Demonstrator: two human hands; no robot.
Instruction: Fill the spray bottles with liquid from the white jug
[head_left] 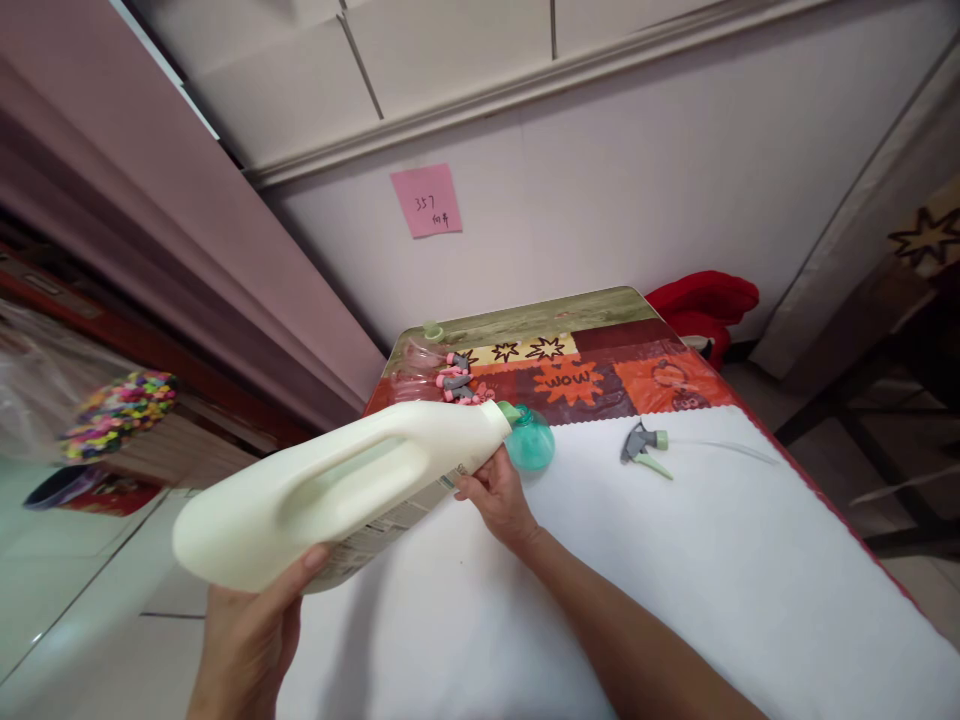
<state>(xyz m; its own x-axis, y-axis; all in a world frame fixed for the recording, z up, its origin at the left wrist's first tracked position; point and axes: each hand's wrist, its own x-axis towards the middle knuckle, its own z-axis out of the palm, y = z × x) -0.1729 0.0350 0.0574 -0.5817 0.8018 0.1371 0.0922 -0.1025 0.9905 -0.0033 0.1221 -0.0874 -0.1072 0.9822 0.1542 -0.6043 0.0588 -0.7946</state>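
Observation:
A large pale detergent jug [390, 465] with a moulded handle and a printed label is tipped, its green spout pointing right. My left hand [259, 610] grips its lower end from beneath, the thumb along the label side. Near the neck, my right hand [499, 495] is closed on the underside of the jug. The spout lies over the mouth of a round teal spray bottle [532, 445] standing on the white cloth; whether liquid is flowing is not visible. To the right lies a grey and green spray trigger head [643, 445] with a long clear tube.
Several pink and grey spray nozzles [456, 382] and a green cap [433, 331] lie on the table's far left part. A patterned cover [600, 390] shows beyond the white cloth [712, 560]. Behind stands a white wall with a pink note [427, 202]; a purple curtain hangs left.

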